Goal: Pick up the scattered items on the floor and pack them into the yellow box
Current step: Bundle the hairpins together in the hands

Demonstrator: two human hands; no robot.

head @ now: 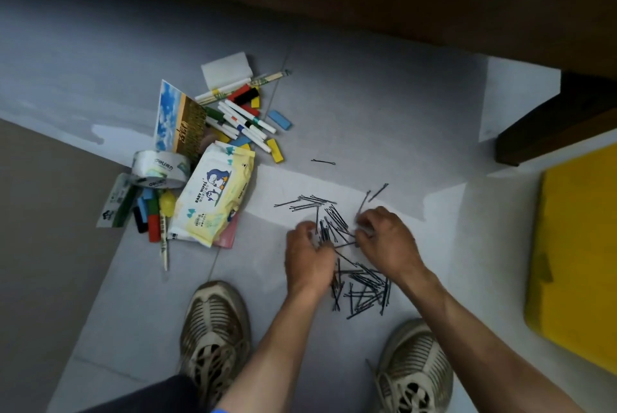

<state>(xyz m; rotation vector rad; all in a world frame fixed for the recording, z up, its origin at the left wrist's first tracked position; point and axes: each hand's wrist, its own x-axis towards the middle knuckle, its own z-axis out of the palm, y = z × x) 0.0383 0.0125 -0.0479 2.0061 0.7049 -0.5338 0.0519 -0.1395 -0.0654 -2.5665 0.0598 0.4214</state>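
Many black hairpins [362,289] lie scattered on the pale floor in front of my feet. My left hand [309,257] is curled around a small bunch of hairpins at the middle of the pile. My right hand [387,239] pinches hairpins just to the right of it, fingers bent down onto the floor. One stray hairpin [323,162] lies apart farther away. The yellow box [577,245] sits at the right edge, partly cut off by the frame.
To the left lies a heap: a baby wipes pack [213,199], tape rolls [160,168], white markers [247,118], coloured blocks [277,148], a picture card [178,118], a white sponge [227,70]. My shoes [213,329] stand below. Dark wooden furniture [551,118] rises at the upper right.
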